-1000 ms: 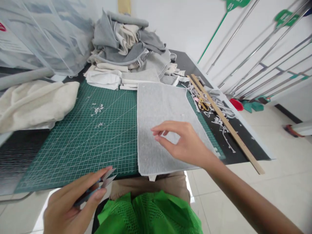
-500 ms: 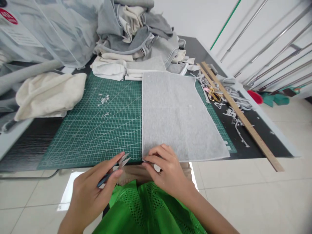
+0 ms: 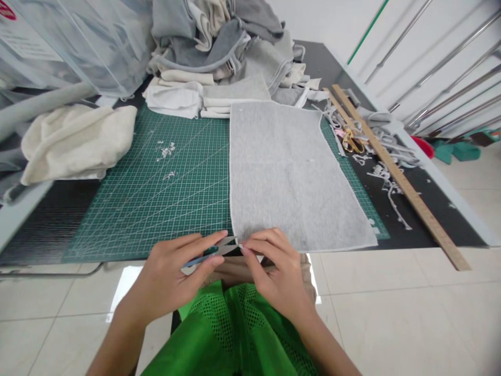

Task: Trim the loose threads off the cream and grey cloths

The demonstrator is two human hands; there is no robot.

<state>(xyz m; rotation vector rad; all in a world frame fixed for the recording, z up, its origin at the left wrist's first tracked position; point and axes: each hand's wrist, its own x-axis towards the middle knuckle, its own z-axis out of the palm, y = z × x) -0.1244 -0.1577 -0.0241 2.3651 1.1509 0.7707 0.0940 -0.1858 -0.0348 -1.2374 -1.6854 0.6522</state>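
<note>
A light grey cloth [image 3: 289,177] lies flat on the green cutting mat [image 3: 172,203], its near edge along the table's front. My left hand [image 3: 176,271] is closed round small blue-handled thread snips [image 3: 223,248], with the parted blades pointing right at the cloth's near left corner. That same corner is pinched between the thumb and fingers of my right hand [image 3: 274,261]. The blade tips are close to the pinched corner; whether they touch it I cannot tell.
Folded cloths [image 3: 235,57] are heaped at the back, beside a clear plastic bin [image 3: 78,47]. Cream cloth [image 3: 78,141] lies at left. A wooden ruler [image 3: 399,177], gold-handled scissors [image 3: 352,142] and fabric scraps lie at right. Thread bits [image 3: 166,150] dot the mat.
My left hand has moved right, bringing the snips' blades up to the cloth corner. My right hand still pinches the corner. The whole view has shifted slightly.
</note>
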